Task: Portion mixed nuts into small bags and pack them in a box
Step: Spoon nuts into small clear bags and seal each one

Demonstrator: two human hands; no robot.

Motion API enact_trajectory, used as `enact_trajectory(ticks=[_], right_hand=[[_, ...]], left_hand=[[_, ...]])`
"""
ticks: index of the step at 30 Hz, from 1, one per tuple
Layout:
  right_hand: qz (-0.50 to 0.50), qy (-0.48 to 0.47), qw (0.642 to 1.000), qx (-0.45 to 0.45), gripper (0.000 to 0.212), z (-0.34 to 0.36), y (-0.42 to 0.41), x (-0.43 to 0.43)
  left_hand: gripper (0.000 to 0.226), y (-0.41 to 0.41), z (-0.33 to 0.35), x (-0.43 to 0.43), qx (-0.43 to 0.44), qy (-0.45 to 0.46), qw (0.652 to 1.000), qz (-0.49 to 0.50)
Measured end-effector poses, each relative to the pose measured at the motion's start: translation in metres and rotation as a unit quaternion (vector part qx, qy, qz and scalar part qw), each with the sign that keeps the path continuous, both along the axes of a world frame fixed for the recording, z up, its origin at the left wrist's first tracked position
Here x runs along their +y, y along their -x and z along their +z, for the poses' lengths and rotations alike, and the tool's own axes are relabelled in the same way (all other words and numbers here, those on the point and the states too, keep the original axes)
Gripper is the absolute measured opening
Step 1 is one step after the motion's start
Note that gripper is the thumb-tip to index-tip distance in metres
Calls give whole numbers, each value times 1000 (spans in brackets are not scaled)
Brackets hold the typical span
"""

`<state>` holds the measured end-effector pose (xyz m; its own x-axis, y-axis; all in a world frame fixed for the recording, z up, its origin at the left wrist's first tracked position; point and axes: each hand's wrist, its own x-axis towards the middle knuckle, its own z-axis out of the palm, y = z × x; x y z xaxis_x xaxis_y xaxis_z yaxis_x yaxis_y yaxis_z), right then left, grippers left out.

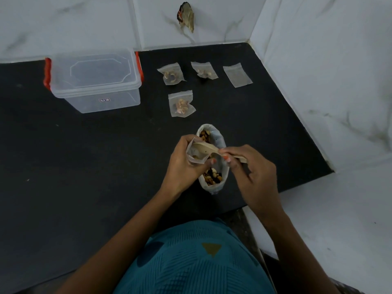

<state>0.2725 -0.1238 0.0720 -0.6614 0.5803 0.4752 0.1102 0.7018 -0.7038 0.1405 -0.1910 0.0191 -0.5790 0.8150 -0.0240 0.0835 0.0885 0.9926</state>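
Mixed nuts (212, 177) lie in the big pouch (219, 138) on the worktop (84, 155); my left hand (182, 164) grips a small bag (193, 154) just above it, so that spills would fall back inside; my right hand (252, 168) pinches the spoon (206, 148), tipped into the bag's mouth.

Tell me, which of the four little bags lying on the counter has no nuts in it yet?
The rightmost bag, nearest the side wall. It lies flat and empty, while the other three bags each hold a small clump of nuts.
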Motion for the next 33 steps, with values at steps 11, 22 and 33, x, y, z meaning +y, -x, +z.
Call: enact_trajectory(ticks=[11, 22, 33], right_hand=[[-203, 300, 929, 80, 20, -2, -13, 17], [-196, 113, 972, -61, 17, -73, -13, 18], [-237, 230, 943, -38, 16, -76, -7, 11]], left_hand=[[45, 11, -15, -10, 8, 25, 1000, 2], [40, 10, -32, -13, -29, 67, 997, -29], [41, 9, -37, -11, -55, 81, 994, -49]])
